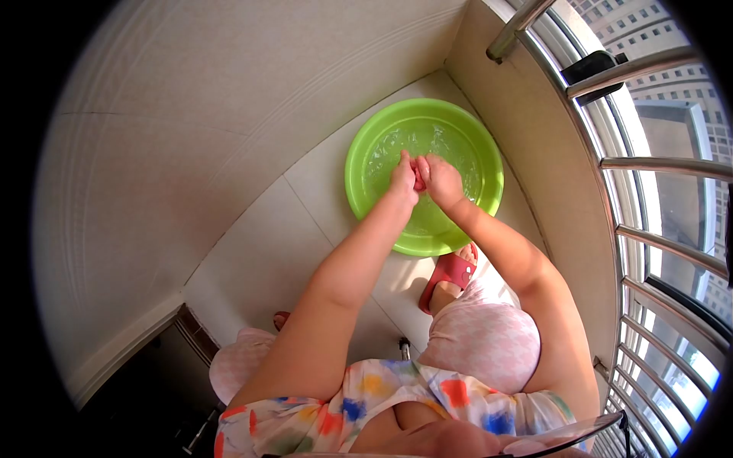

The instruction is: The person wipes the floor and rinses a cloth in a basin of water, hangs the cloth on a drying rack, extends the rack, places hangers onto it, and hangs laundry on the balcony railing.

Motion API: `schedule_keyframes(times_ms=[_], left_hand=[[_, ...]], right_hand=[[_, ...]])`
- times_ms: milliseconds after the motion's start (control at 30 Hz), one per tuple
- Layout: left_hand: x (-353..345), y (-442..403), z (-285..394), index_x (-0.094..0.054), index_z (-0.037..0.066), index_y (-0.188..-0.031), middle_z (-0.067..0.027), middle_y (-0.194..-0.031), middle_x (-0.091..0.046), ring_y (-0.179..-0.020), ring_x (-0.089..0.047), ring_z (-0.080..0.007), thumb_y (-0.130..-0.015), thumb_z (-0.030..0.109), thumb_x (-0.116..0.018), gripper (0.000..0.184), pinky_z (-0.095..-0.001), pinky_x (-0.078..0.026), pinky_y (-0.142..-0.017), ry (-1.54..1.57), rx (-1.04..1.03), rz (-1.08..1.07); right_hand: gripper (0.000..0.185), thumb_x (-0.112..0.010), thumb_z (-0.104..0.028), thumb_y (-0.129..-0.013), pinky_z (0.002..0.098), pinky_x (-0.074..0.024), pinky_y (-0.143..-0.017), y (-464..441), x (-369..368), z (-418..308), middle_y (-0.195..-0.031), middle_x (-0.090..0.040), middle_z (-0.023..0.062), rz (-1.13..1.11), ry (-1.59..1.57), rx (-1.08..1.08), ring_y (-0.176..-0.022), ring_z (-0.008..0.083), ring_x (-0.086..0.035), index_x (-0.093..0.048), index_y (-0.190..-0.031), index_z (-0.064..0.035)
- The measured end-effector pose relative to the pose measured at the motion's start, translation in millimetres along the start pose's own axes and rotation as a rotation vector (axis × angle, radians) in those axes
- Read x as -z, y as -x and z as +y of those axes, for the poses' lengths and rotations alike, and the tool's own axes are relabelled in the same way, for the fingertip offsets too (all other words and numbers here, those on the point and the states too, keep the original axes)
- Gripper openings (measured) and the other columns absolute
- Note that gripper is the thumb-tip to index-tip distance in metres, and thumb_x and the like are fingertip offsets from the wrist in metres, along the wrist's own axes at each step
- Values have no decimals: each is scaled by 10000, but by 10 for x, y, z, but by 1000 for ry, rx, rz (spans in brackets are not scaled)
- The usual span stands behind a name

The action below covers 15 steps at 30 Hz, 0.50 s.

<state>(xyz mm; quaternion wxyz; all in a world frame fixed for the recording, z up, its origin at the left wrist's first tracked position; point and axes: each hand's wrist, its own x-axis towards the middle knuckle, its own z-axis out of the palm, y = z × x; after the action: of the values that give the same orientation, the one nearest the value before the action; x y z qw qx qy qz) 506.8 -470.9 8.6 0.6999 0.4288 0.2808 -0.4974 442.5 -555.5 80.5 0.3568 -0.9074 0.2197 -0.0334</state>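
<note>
A round lime-green basin (357, 191) stands on the floor in the corner, with rippled water (427, 221) in it. Over its middle, my left hand (402, 177) and my right hand (444, 182) meet with fingers curled inward. Between them shows a small reddish-pink patch (419, 179); whether it is a thing or my fingers I cannot make out. My left thumb points up, away from the fist. Both hands are closed and above the water.
Pale tiled walls (191, 91) meet behind the basin. Metal window bars (649, 164) run along the right. My foot in a red slipper (452, 275) is close to the basin's near rim. A dark opening (153, 382) lies at lower left.
</note>
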Motion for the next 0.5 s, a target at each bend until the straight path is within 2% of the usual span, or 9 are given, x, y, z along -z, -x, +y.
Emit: schedule_keyframes(times_ms=[33, 133, 167, 267, 300, 400, 467, 500], left_hand=[[-118, 70, -40, -513, 122, -820, -28, -827, -562, -722, -541, -139, -946, 406, -397, 332, -318, -461, -663, 109, -164, 179], [-112, 255, 126, -554, 95, -931, -45, -980, -591, -831, -560, -149, -948, 354, -410, 297, -303, -453, -733, -156, -361, 228], [81, -5, 69, -545, 72, -1128, -73, -1104, -584, -958, -557, -186, -928, 261, -471, 285, -307, -444, -816, -222, -473, 212], [162, -33, 176, -483, 68, -1252, -96, -1168, -555, -1035, -534, -226, -903, 123, -487, 353, -308, -423, -883, -479, -445, 303], [215, -100, 173, -467, 70, -1270, -97, -1179, -547, -1041, -530, -231, -891, 88, -482, 380, -312, -421, -889, -462, -413, 310], [293, -210, 106, -416, 95, -1322, -101, -1214, -522, -1049, -523, -239, -863, 10, -462, 469, -328, -416, -904, -386, -313, 323], [185, -168, 3, -377, 137, -1354, -102, -1238, -504, -1040, -525, -234, -854, -6, -443, 524, -344, -413, -910, -303, -253, 319], [89, -51, -30, -391, 190, -1329, -97, -1229, -503, -1010, -534, -215, -893, 117, -472, 449, -372, -435, -874, -255, -174, 254]], right_hand=[[237, -457, -278, -909, 454, -464, -677, -71, 18, 177, -847, -590, 197, 35, 12, -14, -758, 398, -564, -544, -865, -62], [232, -469, -282, -902, 459, -460, -730, -91, -12, 463, -902, -586, 223, 92, -1, -106, -842, 405, -562, -523, -955, -63], [246, -478, -286, -897, 461, -459, -745, -71, -46, 536, -919, -586, 232, 97, -11, -146, -874, 407, -561, -513, -991, -62], [293, -516, -269, -871, 462, -452, -749, 52, -372, 918, -963, -584, 245, -248, 49, -96, -863, 422, -568, -465, -1077, -67], [367, -546, -256, -842, 465, -456, -750, 22, -323, 939, -962, -585, 260, -490, 51, -121, -889, 424, -566, -431, -1134, -65], [355, -548, -211, -837, 453, -465, -725, 38, -233, 940, -880, -592, 272, -337, 92, -155, -849, 427, -577, -426, -1135, -62], [321, -539, -187, -843, 438, -471, -604, 82, -559, 1141, -790, -592, 229, 22, -77, -100, -700, 370, -588, -423, -1119, -69], [305, -534, -175, -847, 430, -474, -543, 99, -677, 1213, -745, -592, 208, 201, -159, -71, -626, 342, -594, -422, -1111, -73]])
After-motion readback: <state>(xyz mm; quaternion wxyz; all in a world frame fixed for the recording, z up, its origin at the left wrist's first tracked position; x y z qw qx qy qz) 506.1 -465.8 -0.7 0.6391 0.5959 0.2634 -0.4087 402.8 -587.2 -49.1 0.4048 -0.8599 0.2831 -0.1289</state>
